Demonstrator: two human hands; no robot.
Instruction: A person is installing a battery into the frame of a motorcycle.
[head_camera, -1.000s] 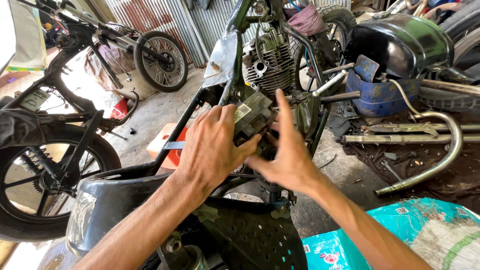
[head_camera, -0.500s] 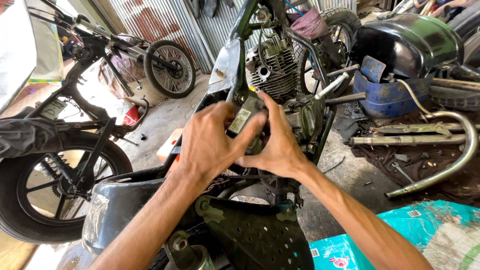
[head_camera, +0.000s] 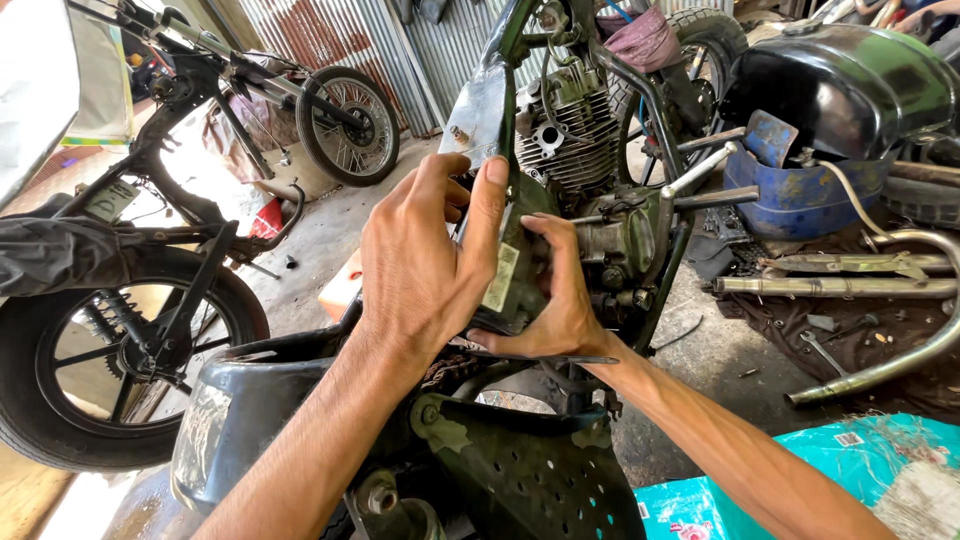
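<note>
Workshop floor, bare concrete (head_camera: 330, 240), corrugated metal wall (head_camera: 420, 40) at the back, bikes and parts all round.

Nearest, below the fingers: a dark perforated guard plate (head_camera: 530, 480) on the stripped bike's frame, and left of it a grey plastic side cover (head_camera: 225, 430). Bottom right corner, a teal printed sack (head_camera: 800, 470).

Both hands are on a dark green box-shaped part (head_camera: 510, 285) w/ a pale label on its side, sitting up against the frame in front of the engine. Left hand (head_camera: 425, 265) grips it from the left and top: thumb upright along the labelled face, fingers (head_camera: 450, 190) curled round the far side. Right hand (head_camera: 560, 305) cups it from the right and underneath, fingers pressed on the box's side, thumb under the lower edge. So both sets of fingers are grasping the box, none released.

Just beyond the fingers: the finned engine (head_camera: 570, 140) of the stripped bike, w/ a grey frame tube (head_camera: 480, 100) rising above the box.

Right of the fingers, further off: blue tub (head_camera: 800, 195), dark green fuel tank (head_camera: 850, 85) behind it, chrome exhaust pipes (head_camera: 880, 290) on the floor.

Left, well apart: a black bike w/ spoked rear wheel (head_camera: 110, 360); far back, another spoked wheel (head_camera: 350, 125) near the wall.
</note>
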